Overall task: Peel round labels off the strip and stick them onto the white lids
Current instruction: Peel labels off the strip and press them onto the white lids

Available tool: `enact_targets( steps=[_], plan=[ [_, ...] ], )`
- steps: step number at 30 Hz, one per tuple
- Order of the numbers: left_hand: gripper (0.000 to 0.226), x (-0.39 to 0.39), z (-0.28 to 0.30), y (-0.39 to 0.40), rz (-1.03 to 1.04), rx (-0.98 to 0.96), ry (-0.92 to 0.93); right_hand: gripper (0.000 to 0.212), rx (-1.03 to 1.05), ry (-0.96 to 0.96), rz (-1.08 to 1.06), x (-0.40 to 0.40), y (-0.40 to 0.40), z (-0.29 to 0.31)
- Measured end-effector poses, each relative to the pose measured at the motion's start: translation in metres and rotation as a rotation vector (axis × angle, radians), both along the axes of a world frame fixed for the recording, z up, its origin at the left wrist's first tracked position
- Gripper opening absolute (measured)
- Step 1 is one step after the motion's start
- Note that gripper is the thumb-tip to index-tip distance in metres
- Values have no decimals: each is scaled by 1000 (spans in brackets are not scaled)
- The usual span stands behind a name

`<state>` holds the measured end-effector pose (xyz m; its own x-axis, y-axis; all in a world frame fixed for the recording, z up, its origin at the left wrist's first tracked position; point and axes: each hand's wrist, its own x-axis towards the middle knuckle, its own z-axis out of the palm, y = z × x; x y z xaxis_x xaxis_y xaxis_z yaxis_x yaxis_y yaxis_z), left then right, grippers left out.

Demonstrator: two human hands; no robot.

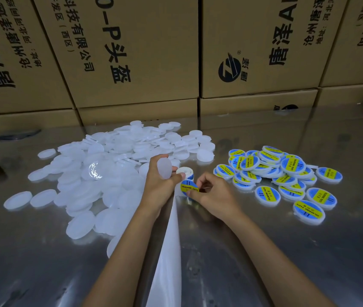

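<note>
We see the left hand (161, 183) gripping a bare white lid (164, 168) and the label strip (169, 247), which trails toward us. The right hand (211, 192) pinches a round blue-and-yellow label (188, 187) at the strip's upper end. Unlabelled lids (100, 173) lie left on the steel table (264, 251), labelled lids (282, 176) right.

left hand (161, 181) gripping label strip (185, 171) and one bare white lid (164, 168). right hand (212, 197) pinching blue-yellow round label (189, 187) at strip edge. empty backing (168, 251) trailing toward camera. unlabelled lid pile (100, 171) at left, labelled lids (282, 176) at right, on reflective metal table (308, 251). cardboard boxes (131, 52) behind.
</note>
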<state>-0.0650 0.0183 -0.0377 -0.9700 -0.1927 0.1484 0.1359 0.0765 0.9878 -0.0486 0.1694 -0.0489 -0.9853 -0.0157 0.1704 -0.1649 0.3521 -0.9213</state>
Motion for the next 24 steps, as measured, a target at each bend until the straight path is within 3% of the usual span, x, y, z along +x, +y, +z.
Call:
enact_targets(
  steps=[7, 10, 12, 15, 18, 24],
  plan=[
    [59, 2, 4, -1, 18, 30, -13, 24, 2, -146, 314, 11, 14, 17],
    [58, 4, 5, -2, 5, 37, -9, 18, -61, -166, 293, 13, 22, 24],
    [45, 1, 11, 0, 41, 33, -27, 19, -146, -180, 207, 13, 26, 29],
    [22, 0, 24, 0, 32, 247, -95, 24, -307, -136, 109, 11, 31, 34],
    [30, 10, 34, -1, -97, 510, -63, 21, -495, -87, 112, 12, 30, 41],
    [39, 28, 44, 9, -362, 678, -86, 18, -594, 26, 192, 21, 11, 46]
  ],
)
